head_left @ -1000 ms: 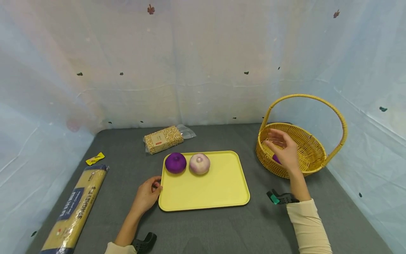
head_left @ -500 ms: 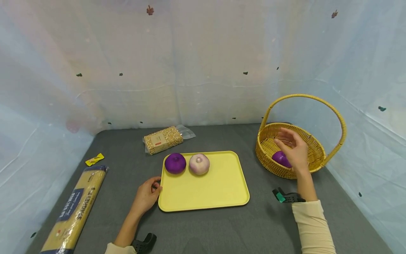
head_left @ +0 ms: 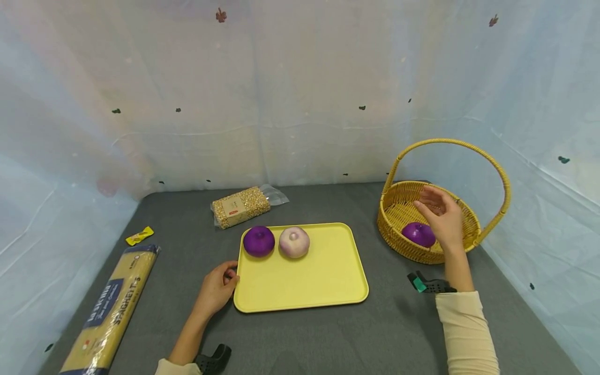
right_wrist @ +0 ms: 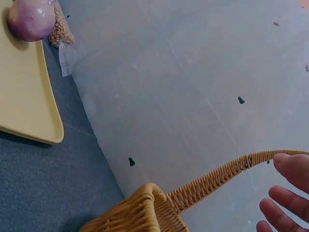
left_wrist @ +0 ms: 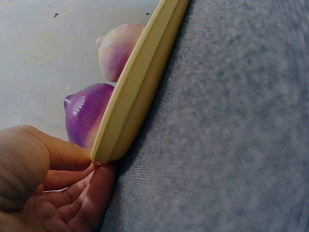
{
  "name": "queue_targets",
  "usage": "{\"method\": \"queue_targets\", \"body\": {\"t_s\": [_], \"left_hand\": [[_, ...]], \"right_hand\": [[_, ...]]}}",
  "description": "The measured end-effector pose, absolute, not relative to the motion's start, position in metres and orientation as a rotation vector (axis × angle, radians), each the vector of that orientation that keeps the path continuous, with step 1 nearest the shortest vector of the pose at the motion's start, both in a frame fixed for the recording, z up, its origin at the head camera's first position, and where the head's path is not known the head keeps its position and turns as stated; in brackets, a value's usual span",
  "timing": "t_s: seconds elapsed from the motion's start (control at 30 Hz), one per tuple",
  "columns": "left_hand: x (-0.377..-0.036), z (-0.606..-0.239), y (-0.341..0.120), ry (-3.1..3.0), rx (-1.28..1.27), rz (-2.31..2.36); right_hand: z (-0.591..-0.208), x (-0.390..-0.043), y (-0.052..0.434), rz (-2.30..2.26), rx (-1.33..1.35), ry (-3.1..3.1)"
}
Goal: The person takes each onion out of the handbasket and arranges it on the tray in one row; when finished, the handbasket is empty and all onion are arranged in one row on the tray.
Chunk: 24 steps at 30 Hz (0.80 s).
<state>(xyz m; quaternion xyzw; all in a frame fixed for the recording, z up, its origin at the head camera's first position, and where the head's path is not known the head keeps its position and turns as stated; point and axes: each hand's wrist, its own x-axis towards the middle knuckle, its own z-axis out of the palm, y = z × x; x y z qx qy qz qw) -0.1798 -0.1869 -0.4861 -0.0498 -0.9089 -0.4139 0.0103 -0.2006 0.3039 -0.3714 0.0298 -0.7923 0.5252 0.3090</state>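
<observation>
My left hand (head_left: 217,289) pinches the left edge of a yellow tray (head_left: 300,286), with the thumb at the rim and fingers under it in the left wrist view. Two onions sit in the tray's far left part: a deep purple onion (head_left: 259,241) and a pale pinkish onion (head_left: 294,242). Over the right part of a wicker basket (head_left: 398,245) hovers my right hand (head_left: 445,219), its fingers loosely bent and holding nothing. Inside the basket, left of that hand, lies another purple onion (head_left: 419,234). The basket's handle (right_wrist: 217,179) arches behind the hand in the right wrist view.
A clear bag of corn kernels (head_left: 241,207) lies behind the tray. At the left are a long spaghetti pack (head_left: 112,307) and a small yellow wrapped candy (head_left: 140,236). A pale curtain (head_left: 300,104) hangs beyond the grey table (head_left: 328,338).
My right hand has moved right within the basket's outline, and the purple onion there has come into fuller view. The left hand and tray stay in place.
</observation>
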Motion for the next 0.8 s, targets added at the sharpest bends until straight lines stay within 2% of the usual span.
{"method": "queue_targets", "body": {"t_s": [0.43, 0.8], "left_hand": [[-0.180, -0.486, -0.187, -2.840, -0.157, -1.286], [-0.181, -0.487, -0.186, -2.829, -0.149, -1.298]], "right_hand": [[-0.399, -0.220, 0.332, 1.378, -0.029, -2.116], [-0.406, -0.223, 0.337, 1.310, -0.099, -2.184]]}}
